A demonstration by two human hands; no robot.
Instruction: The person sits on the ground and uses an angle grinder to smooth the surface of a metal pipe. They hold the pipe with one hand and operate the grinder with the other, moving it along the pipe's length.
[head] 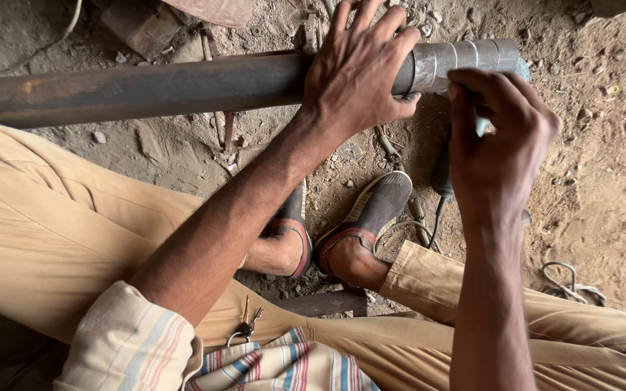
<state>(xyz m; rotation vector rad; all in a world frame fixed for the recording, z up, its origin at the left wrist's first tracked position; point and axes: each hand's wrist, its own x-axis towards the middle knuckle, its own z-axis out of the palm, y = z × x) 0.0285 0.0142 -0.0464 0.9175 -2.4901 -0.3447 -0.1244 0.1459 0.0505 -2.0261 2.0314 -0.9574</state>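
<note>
A long dark steel pipe [146, 87] runs across the view above my knees, its right end [465, 59] ground to bright bare metal. My left hand [360, 69] lies flat over the pipe just left of the shiny part, fingers spread across the top. My right hand [498, 137] is closed around a small pale stick-like marker [481, 127], its tip close to the underside of the bright end. Which kind of marker it is I cannot tell.
I sit over dirt ground [603, 166] strewn with pebbles and scrap. My feet in dark slip-on shoes [382, 206] rest below the pipe. A dark power tool with cable [440, 181] lies by my right foot. Keys [246, 326] hang at my waist. Wire scrap [570, 286] lies right.
</note>
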